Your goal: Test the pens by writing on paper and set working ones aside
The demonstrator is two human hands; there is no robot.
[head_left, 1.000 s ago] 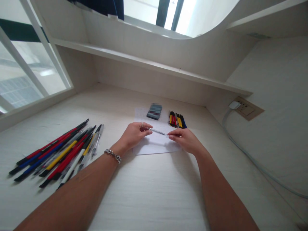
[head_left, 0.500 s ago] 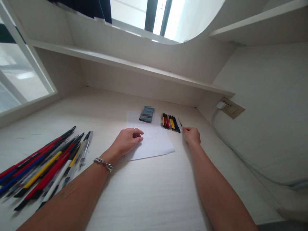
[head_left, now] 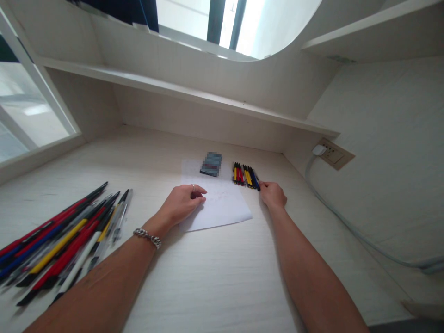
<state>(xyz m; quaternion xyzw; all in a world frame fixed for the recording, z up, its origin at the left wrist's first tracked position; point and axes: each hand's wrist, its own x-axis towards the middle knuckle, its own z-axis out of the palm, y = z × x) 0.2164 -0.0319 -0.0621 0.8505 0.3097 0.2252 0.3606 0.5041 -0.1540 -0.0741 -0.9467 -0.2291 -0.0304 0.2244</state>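
Desk (head_left: 208,282) fills lower frame. Paper sheet (head_left: 225,208) lies on desk, centre. Flat device (head_left: 211,164) on sheet, far edge. Small pen group (head_left: 245,176) right of device, at sheet's far right corner. Large pen pile (head_left: 65,243) on desk, lower left. Left hand (head_left: 183,203) on sheet, near-left part. Right hand (head_left: 273,194) right of sheet, at pen group's near end. Wall socket (head_left: 333,155) right, above desk. Cable (head_left: 347,231) runs from socket along right side. Shelf (head_left: 173,90) above desk, behind sheet. Window (head_left: 31,101) upper left.

White wooden desk (head_left: 215,286) under a long shelf (head_left: 180,95), bright window (head_left: 31,111) at left

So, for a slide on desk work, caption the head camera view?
Left hand on a paper sheet, right hand at the end of a row of pens.
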